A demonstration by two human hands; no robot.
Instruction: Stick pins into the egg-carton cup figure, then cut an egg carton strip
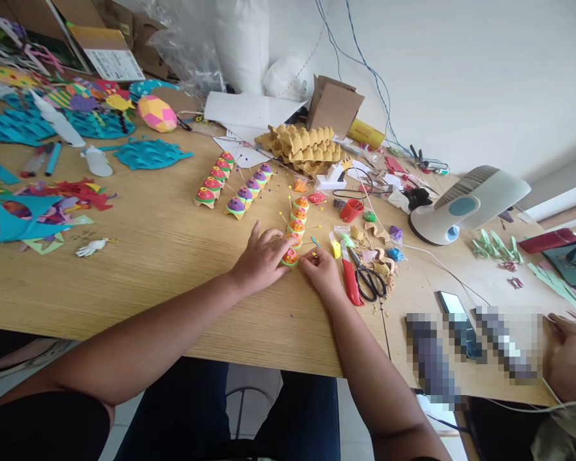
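An orange and green egg-carton strip (296, 227), its cups topped with pink rings, lies on the table before me. Thin stalks with yellow ball tips stick out along both its sides. My left hand (262, 259) grips the strip across its nearer cups, thumb by the front cup. Close to the strip's right side, my right hand (324, 270) pinches a small stalk with a yellow tip (314, 254). To the left lie a purple egg-carton strip (249, 190) and a red and green one (215, 179), with dark blue-tipped stalks near them.
Scissors (372, 282), a red-handled cutter (351, 282) and bags of coloured clay lie right of my hands. A white fan (461, 205) stands farther right. Egg cartons (302, 146) are stacked behind. Another person's hand (571, 352) is at the right edge, near a phone (458, 323).
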